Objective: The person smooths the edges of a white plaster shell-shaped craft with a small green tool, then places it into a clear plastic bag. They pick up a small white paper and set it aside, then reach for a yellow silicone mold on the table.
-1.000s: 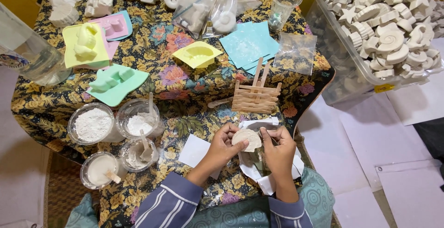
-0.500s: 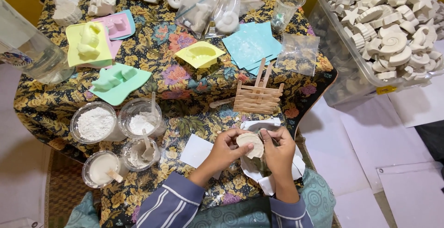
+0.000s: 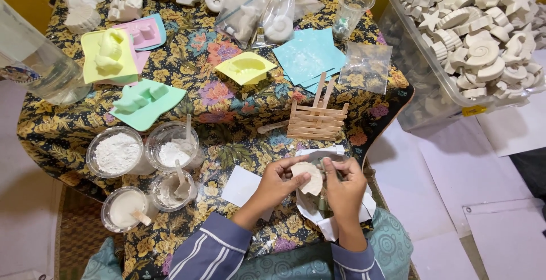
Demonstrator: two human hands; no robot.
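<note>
My left hand (image 3: pixel 277 181) grips a pale, shell-shaped plaster cast (image 3: pixel 309 177) by its left edge. Against the cast's right side, my right hand (image 3: pixel 346 185) is closed on a thin tool whose tip touches the cast. Both hands hover above white paper (image 3: pixel 321 218) with a small clear dish on it, at the near edge of the flowered table (image 3: pixel 216 104). The tool is mostly hidden by my fingers.
Left of my hands stand several clear cups of white powder and paste (image 3: pixel 116 154). Coloured moulds (image 3: pixel 147 102), a stick rack (image 3: pixel 316 121), blue sheets (image 3: pixel 310 57) and plastic bags lie further back. A clear bin of white casts (image 3: pixel 478 41) sits at the right, a water jug (image 3: pixel 34 64) at the left.
My hands have stayed over the paper, turning the cast slightly between them. Nothing else on the table has moved.
</note>
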